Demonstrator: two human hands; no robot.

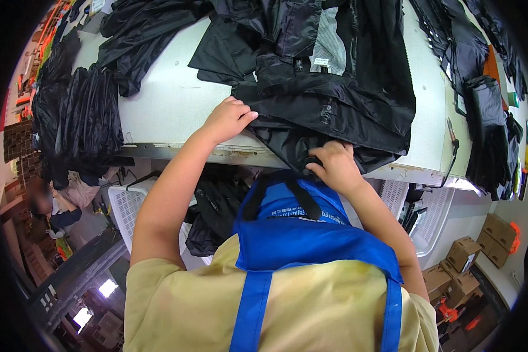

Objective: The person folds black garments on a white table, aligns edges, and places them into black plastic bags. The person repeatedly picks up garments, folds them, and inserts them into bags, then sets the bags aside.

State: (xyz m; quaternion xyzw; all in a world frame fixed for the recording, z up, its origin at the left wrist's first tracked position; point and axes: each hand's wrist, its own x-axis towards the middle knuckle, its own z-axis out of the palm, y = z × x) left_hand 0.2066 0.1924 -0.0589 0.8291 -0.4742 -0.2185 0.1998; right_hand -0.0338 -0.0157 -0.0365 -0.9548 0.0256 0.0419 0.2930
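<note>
A shiny black jacket point(358, 100) lies spread on the white worktable point(164, 105), its lower part toward me. A pale mesh lining strip with a small white label point(321, 61) shows in its middle. My left hand point(227, 120) is closed on the left corner of the jacket's near edge, thumb on top. To the right and closer to me, my right hand point(337, 166) has its fingers curled into the black fabric where it hangs over the table's front edge. Folds of cloth hide some of its fingertips.
More black garments point(79, 111) hang over the table's left end, and others point(487, 129) at the right. Below the table stand white plastic baskets point(129, 205), one near dark cloth. Cardboard boxes point(463, 252) are stacked lower right. Another person point(70, 202) is at the far left.
</note>
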